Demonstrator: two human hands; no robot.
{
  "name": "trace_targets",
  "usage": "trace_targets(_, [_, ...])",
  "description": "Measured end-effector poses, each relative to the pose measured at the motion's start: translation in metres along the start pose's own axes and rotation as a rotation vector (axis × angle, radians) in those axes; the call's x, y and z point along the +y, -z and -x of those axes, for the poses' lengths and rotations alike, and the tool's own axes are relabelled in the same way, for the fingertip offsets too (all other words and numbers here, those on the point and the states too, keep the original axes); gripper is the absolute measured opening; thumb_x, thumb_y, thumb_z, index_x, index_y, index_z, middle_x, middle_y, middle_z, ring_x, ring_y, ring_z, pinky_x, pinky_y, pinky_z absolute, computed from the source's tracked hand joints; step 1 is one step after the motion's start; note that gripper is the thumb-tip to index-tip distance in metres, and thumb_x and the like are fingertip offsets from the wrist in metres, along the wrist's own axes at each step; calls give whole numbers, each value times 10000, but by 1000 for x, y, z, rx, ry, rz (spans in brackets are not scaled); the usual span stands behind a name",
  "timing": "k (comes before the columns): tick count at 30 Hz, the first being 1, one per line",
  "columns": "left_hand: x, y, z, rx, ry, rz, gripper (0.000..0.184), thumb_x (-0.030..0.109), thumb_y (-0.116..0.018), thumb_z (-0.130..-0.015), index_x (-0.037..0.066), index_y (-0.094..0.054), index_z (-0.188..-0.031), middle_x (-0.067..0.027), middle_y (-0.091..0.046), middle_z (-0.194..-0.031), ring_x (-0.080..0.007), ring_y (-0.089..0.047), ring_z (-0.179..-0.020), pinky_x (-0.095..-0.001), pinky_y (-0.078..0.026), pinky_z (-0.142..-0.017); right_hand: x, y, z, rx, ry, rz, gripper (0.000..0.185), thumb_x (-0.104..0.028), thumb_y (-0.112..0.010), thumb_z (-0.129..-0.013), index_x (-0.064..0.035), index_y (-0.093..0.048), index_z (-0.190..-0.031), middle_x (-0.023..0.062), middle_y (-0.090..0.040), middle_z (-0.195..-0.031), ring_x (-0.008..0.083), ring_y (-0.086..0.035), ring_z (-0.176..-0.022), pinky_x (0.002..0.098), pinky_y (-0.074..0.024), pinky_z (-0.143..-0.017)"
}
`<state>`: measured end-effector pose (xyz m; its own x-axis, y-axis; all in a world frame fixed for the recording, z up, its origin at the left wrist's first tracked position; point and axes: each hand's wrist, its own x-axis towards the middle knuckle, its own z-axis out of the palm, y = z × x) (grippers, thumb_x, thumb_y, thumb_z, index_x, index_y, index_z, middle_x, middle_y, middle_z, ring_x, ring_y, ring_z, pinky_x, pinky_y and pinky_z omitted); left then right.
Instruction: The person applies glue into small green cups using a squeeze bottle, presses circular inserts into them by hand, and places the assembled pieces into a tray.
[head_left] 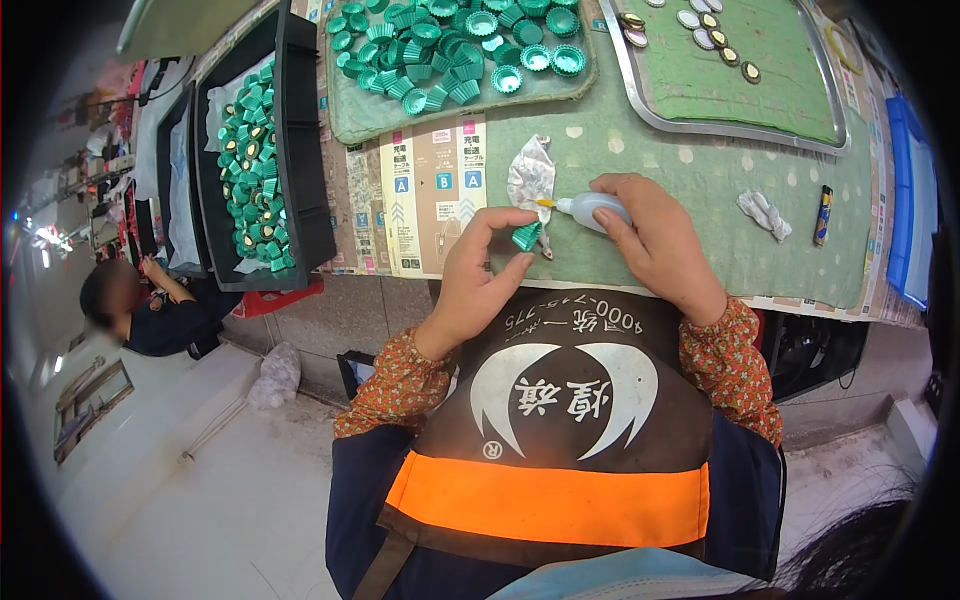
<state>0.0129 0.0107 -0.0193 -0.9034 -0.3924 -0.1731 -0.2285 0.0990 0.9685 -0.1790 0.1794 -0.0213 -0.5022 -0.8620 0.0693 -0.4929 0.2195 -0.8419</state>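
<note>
Cup (526, 237) (green) in pinch of left hand (476, 278)

I make this a small-parts workshop — cloth-covered worktable (690, 190), tray (450, 120) of green fluted cups (507, 80), black bin (302, 140) heaped with more — another person (170, 315) in dark clothing off left.

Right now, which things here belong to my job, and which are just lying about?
Likely the job:
squeeze bottle, right hand
green cup, left hand
loose green cups, far tray
green cups, black bin
round pieces, metal tray

Probably lying about:
crumpled white scrap, right side
small tube
</note>
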Motion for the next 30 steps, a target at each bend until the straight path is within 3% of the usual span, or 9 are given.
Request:
trace_targets(7, [-1, 11, -1, 44, 52, 295, 442, 4, -611, -944, 39, -486, -1366, -77, -573, -1267, -144, -559, -1159, -308, -484, -960, -2, 11, -12, 123, 22, 214, 240, -118, -660, -923, -53, -606, -1148, 156, -570, -1005, 367, -610, -900, 445, -501, -752])
trace_targets(12, [10, 16, -5, 119, 135, 441, 414, 186, -568, -1009, 44, -463, -1384, -86, -615, -1163, -170, -598, -1097, -312, -524, -897, 13, 47, -55, 331, -36, 195, 214, -115, -677, -899, -69, -636, -1104, 136, -577, -992, 345, -612, -886, 447, -496, -752])
trace_targets(15, [12, 17, -7, 115, 121, 478, 419, 200, -574, -1014, 47, -460, -1387, -86, -617, -1167, -169, -600, -1094, -307, -520, -886, 44, 63, -90, 406, 38, 371, 201, -107, -677, -885, -86, -665, -1084, 118, -589, -991, 329, -613, -907, 446, -504, -753])
trace_targets(21, [18, 15, -6, 93, 119, 455, 414, 219, -572, -1019, 48, -468, -1382, -77, -621, -1164, -158, -603, -1082, -298, -507, -889, 65, 50, -130, 316, 39, 632, 217, -138, -687, -889, -99, -679, -1102, 102, -598, -996, 320, -625, -936, 413, -508, -793])
trace_targets(24, [19, 16, -6, 102, 140, 439, 413, 230, -568, -1022, 45, -473, -1379, -71, -622, -1156, -153, -603, -1079, -295, -502, -891, 73, 48, -136, 385, 70, 584, 184, -159, -686, -898, -90, -687, -1070, 109, -603, -998, 325, -622, -944, 411, -512, -779])
trace_targets(27, [18, 16, -6, 104, 156, 457, 417, 251, -557, -1030, 35, -477, -1378, -64, -621, -1145, -149, -601, -1073, -295, -499, -890, 75, 56, -130, 430, 136, 527, 169, -145, -662, -929, -62, -699, -1071, 83, -650, -960, 255, -646, -894, 364, -522, -771])
trace_targets(30, [17, 16, -7, 71, 159, 479, 428, 292, -537, -1042, 26, -487, -1372, -61, -620, -1132, -143, -596, -1059, -296, -496, -887, 51, 73, -105, 259, -126, 40, 178, -116, -625, -963, -10, -700, -1083, 47, -697, -933, 147, -644, -873, 298, -513, -795])
